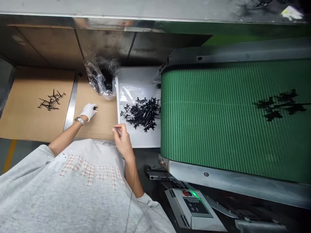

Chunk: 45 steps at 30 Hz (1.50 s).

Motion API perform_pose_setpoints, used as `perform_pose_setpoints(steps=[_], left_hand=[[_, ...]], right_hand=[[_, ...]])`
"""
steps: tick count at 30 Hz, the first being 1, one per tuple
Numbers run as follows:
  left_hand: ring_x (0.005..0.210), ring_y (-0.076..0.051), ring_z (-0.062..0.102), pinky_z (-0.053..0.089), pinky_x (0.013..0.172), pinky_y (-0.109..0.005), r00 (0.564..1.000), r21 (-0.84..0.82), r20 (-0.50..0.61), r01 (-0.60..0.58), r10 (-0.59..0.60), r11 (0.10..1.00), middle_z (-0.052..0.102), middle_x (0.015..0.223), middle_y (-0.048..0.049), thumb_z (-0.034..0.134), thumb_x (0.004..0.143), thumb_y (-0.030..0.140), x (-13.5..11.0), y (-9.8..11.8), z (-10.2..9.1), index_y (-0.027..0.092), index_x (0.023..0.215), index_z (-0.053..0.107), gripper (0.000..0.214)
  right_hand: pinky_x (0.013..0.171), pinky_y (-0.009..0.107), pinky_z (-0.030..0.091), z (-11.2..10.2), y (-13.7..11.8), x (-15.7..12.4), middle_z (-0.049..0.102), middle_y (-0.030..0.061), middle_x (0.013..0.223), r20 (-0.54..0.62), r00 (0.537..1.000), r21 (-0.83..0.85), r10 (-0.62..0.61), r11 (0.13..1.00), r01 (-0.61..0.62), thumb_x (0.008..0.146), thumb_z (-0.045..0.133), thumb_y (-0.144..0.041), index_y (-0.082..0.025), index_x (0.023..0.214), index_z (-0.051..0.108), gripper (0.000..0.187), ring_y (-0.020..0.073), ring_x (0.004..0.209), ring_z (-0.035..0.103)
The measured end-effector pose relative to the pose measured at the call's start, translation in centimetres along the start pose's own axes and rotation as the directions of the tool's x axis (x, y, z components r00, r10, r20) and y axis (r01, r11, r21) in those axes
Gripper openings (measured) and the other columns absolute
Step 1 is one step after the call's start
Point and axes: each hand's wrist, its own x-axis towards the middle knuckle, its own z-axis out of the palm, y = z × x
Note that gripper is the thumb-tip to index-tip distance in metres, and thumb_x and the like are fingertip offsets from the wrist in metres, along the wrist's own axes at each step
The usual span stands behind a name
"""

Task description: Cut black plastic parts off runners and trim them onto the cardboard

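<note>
Fingers of gloved left hand [88,112] pinched on black part [95,107], right hand [123,140] likewise, contents unclear

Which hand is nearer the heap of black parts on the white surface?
Right. The right hand is close to the near-left side of the heap; the left hand is farther left, over the cardboard.
</note>
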Motion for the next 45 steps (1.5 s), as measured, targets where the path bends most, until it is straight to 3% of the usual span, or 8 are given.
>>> perform_pose_setpoints(steps=[6,12,16,22,26,33,40,45], left_hand=[[0.117,-0.026,0.065,0.058,0.098,-0.049,0.998,-0.106,0.044,-0.037,0.042,0.994,0.064,0.133,-0.0125,0.066,0.096,0.038,-1.1,-0.4,-0.2,0.016,0.129,0.062,0.039],[0.109,-0.024,0.067,0.06,0.092,-0.045,0.993,-0.446,0.109,0.081,-0.036,0.891,0.067,0.125,-0.0107,0.066,0.097,0.037,-3.9,-0.2,-1.3,0.016,0.124,0.064,0.035],[0.081,-0.015,0.065,0.059,0.07,-0.031,0.978,-0.73,0.193,0.199,-0.082,0.654,0.068,0.1,-0.0053,0.062,0.099,0.039,-7.6,2.7,-3.4,0.014,0.112,0.064,0.029],[0.052,-0.004,0.041,0.038,0.05,-0.012,0.951,-0.944,0.295,0.276,0.092,0.178,0.043,0.067,0.0056,0.054,0.102,0.031,-16.4,9.6,-7.1,0.018,0.08,0.051,0.026],[0.053,-0.005,0.041,0.04,0.05,-0.013,0.938,-0.956,0.293,0.291,0.183,0.037,0.045,0.067,0.0053,0.069,0.089,0.019,-20.3,12.3,-8.9,0.018,0.073,0.046,0.028],[0.059,-0.006,0.036,0.04,0.055,-0.016,0.845,-0.936,0.343,0.343,0.41,0.076,0.04,0.068,0.0065,0.087,0.074,0.032,-22.4,12.5,-9.9,0.019,0.07,0.043,0.047],[0.063,-0.011,0.038,0.038,0.059,-0.025,0.706,-0.895,0.425,0.237,0.567,0.377,0.045,0.065,0.0016,0.077,0.08,0.045,-22.7,12.0,-10.7,0.018,0.063,0.052,0.041],[0.061,-0.012,0.035,0.036,0.057,-0.027,0.82,-0.908,0.196,-0.056,0.538,0.415,0.044,0.066,0.0013,0.064,0.091,0.045,-23.7,12.4,-11.6,0.019,0.064,0.051,0.04]], right_hand=[[0.079,0.036,0.051,0.0,0.0,-0.1,0.069,0.0069,0.094,0.007,1.0,-0.011,-0.019,1.0,0.019,0.092,0.05,-0.045,-0.024,0.102,0.052,0.023,0.0243,0.092,0.07],[0.078,0.036,0.051,0.0,0.4,0.1,0.069,0.0061,0.092,0.017,0.998,-0.004,-0.054,0.999,0.054,0.093,0.051,-0.042,-0.024,0.101,0.052,0.02,0.0241,0.09,0.07],[0.076,0.034,0.054,0.6,-0.1,0.3,0.068,0.0054,0.091,-0.007,0.993,0.036,-0.119,0.992,0.119,0.092,0.055,-0.04,-0.024,0.098,0.054,0.017,0.023,0.09,0.07],[0.061,0.027,0.054,2.6,-2.3,0.4,0.058,-0.0013,0.083,-0.15,0.952,0.144,-0.266,0.947,0.287,0.088,0.068,-0.047,-0.026,0.105,0.05,0.032,0.0151,0.072,0.062],[0.049,0.023,0.047,2.9,-4.1,0.3,0.052,-0.0043,0.082,-0.302,0.837,0.198,-0.456,0.829,0.523,0.089,0.073,-0.044,-0.029,0.108,0.047,0.035,0.0111,0.061,0.053],[0.046,0.02,0.037,1.0,-6.9,-0.9,0.051,-0.0049,0.086,-0.396,0.661,0.211,-0.637,0.637,0.741,0.097,0.067,-0.03,-0.03,0.108,0.052,0.019,0.0061,0.054,0.037],[0.048,0.02,0.039,0.1,-7.9,-1.6,0.049,-0.0049,0.082,-0.371,0.644,0.187,-0.67,0.625,0.758,0.099,0.064,-0.036,-0.028,0.107,0.053,0.016,0.0083,0.057,0.042],[0.043,0.02,0.038,-0.2,-7.9,-2.5,0.051,-0.0038,0.084,-0.354,0.598,0.081,-0.719,0.614,0.785,0.098,0.064,-0.045,-0.028,0.114,0.054,0.026,0.009,0.056,0.042]])
